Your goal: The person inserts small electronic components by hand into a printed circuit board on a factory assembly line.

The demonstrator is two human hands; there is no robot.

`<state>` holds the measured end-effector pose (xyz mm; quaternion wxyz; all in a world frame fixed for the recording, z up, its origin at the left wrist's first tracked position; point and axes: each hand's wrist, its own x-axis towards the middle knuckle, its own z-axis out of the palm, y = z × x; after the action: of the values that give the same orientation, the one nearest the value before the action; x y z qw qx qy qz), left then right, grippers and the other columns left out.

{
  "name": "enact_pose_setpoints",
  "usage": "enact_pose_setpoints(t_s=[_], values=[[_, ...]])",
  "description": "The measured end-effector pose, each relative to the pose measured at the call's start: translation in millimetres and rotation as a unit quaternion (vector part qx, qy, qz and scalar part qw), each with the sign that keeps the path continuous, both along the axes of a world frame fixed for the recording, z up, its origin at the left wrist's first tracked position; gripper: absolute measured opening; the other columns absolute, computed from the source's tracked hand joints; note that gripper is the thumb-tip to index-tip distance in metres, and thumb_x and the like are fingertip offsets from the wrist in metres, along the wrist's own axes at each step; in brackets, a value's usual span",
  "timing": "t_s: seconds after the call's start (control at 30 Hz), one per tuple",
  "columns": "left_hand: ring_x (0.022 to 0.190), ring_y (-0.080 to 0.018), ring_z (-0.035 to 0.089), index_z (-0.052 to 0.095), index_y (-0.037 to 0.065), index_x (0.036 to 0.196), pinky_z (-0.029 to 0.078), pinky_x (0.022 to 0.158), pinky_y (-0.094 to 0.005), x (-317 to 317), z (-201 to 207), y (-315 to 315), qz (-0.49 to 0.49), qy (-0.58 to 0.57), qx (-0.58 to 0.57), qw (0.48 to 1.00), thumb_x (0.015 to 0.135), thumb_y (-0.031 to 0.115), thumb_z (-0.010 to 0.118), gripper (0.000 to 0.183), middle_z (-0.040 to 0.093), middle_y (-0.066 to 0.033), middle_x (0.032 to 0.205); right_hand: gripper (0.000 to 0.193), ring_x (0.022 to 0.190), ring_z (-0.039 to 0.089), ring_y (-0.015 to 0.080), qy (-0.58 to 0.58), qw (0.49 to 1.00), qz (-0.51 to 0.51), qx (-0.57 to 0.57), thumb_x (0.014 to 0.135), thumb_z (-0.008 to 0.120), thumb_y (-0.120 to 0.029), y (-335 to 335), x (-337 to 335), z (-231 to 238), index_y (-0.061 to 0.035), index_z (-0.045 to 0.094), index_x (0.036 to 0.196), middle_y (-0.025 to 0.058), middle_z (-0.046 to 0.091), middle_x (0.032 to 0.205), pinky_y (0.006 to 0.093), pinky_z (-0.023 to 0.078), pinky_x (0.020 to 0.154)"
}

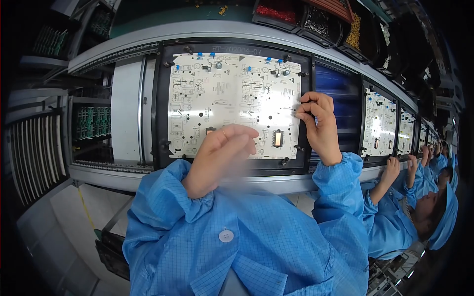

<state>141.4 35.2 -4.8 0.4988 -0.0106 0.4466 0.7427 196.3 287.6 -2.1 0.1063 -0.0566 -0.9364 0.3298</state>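
A white printed circuit board (232,106) lies in a black carrier frame (160,108) in front of me. Blue capacitors (213,55) and small round parts stand along its far side, and a chip (278,138) sits near its lower right. My left hand (222,148) hovers over the board's near edge, its fingers curled together; what they hold, if anything, is hidden. At the board's right edge my right hand (320,123) is closed in a pinch, thumb against fingertips. Anything between them is too small to name.
Bins of red parts (275,14), dark metallic parts and yellow parts (353,32) stand beyond the rail. More boards in carriers (379,121) continue rightward, where co-workers in blue (395,217) work. Racks with green boards (93,122) stand left.
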Motion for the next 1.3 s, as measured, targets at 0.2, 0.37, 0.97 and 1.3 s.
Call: enact_pose_setpoints(t_s=[0.2, 0.37, 0.97, 1.3], values=[[0.075, -0.0098, 0.052, 0.059, -0.004, 0.112, 0.045, 0.070, -0.0215, -1.9, 6.9, 1.7, 0.051, -0.035, -0.008, 0.998, 0.100, 0.014, 0.042, 0.028, 0.061, -0.0075, 0.089, 0.011, 0.104, 0.050, 0.0283, 0.012, 1.000, -0.002, 0.020, 0.075, 0.066, 0.007, -2.5, 1.4, -1.4, 0.0004, 0.063, 0.083, 0.0084, 0.059, 0.103, 0.0347, 0.043, 0.088], [0.099, -0.0250, 0.061, 0.052, -0.008, 0.122, 0.047, 0.088, -0.0330, -3.9, 3.5, -2.1, 0.097, -0.075, 0.069, 0.990, 0.102, 0.029, 0.031, 0.047, 0.063, -0.0193, 0.109, 0.014, 0.101, 0.055, 0.0298, 0.076, 0.996, 0.020, 0.053, 0.072, 0.067, 0.008, -3.4, 7.5, -2.6, -0.0006, 0.065, 0.084, 0.0090, 0.063, 0.099, 0.0362, 0.045, 0.086], [0.117, -0.0229, 0.054, 0.041, -0.009, 0.132, 0.043, 0.100, -0.0351, 1.5, 9.8, -5.0, 0.116, -0.122, 0.159, 0.973, 0.102, 0.031, 0.033, 0.050, 0.053, -0.0185, 0.125, 0.024, 0.094, 0.049, 0.0294, 0.018, 0.985, 0.173, 0.020, 0.073, 0.067, 0.002, -97.4, -12.8, 29.7, -0.0068, 0.061, 0.094, 0.0076, 0.057, 0.106, 0.0357, 0.043, 0.083], [0.078, -0.0068, 0.054, 0.058, 0.001, 0.102, 0.044, 0.072, -0.0208, 1.4, 11.9, -9.2, 0.049, 0.131, -0.029, 0.990, 0.099, 0.015, 0.053, 0.015, 0.061, -0.0022, 0.088, 0.006, 0.097, 0.053, 0.0116, -0.139, 0.805, 0.049, -0.574, 0.094, 0.058, -0.006, -93.6, -5.1, 19.2, -0.0022, 0.057, 0.098, 0.0046, 0.053, 0.108, 0.0262, 0.042, 0.089]])
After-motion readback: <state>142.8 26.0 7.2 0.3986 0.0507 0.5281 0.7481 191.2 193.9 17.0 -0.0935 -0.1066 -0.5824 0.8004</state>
